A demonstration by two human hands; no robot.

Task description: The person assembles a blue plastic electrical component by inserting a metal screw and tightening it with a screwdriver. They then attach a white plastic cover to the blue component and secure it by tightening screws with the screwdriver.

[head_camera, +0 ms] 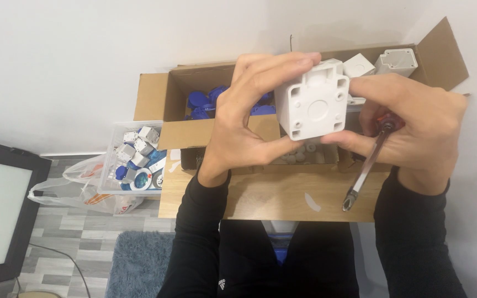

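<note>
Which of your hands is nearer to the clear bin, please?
Left. The left hand is just right of the clear bin; the right hand is farther right, past the white box.

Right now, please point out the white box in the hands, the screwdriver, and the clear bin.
white box (pixel 314 107), head view, middle of flat back face
screwdriver (pixel 366 168), head view, clear shaft
clear bin (pixel 118 128), head view, upper rim

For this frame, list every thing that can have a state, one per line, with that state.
left hand: gripping the white plastic box.
right hand: touching the box, screwdriver tucked in its palm.
white plastic box: held up, back face toward camera.
screwdriver: held, tip pointing down, not engaged.
cardboard box: flaps open, blue parts inside.
clear plastic bin: uncovered, holding small parts.
</note>
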